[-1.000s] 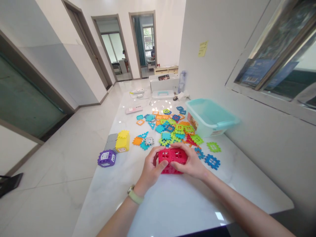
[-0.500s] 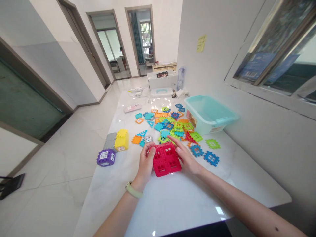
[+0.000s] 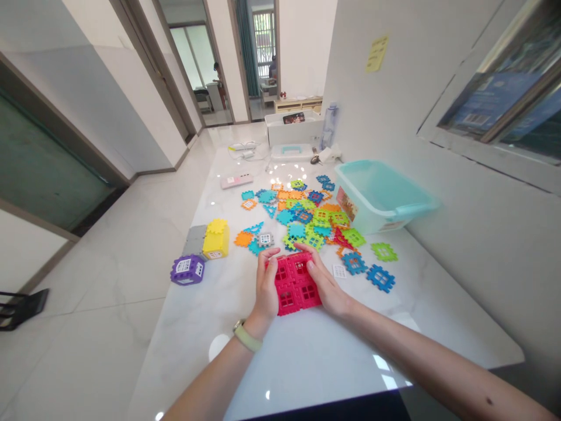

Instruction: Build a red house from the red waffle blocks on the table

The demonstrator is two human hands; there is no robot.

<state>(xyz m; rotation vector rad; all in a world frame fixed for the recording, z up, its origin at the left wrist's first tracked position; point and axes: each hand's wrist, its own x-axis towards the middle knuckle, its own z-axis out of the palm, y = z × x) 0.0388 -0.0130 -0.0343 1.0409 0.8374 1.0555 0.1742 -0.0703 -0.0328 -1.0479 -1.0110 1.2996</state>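
Note:
Both my hands grip a red block made of joined plastic building pieces (image 3: 298,286) with small window openings, low over the front of the white table. My left hand (image 3: 266,286) wraps its left side, thumb on the near face. On the opposite side, my right hand (image 3: 326,286) presses with its thumb near the upper right corner, fingers over the top edge. The block's far side is hidden. Just beyond lies a pile of loose interlocking pieces (image 3: 298,230) in blue, green, orange and red. A small white window piece (image 3: 339,271) lies beside my right hand.
Left on the table stand a yellow block (image 3: 216,241), a grey block (image 3: 196,241) and a purple block (image 3: 187,270). A pale teal bin (image 3: 385,199) stands at right by the wall. Farther back are a pink power strip (image 3: 236,181), a bottle (image 3: 328,127) and a white box (image 3: 291,131).
My right hand has closed onto the red block's right side, its thumb now on the near face. The white window piece now shows beside it. The whole view has shifted slightly.

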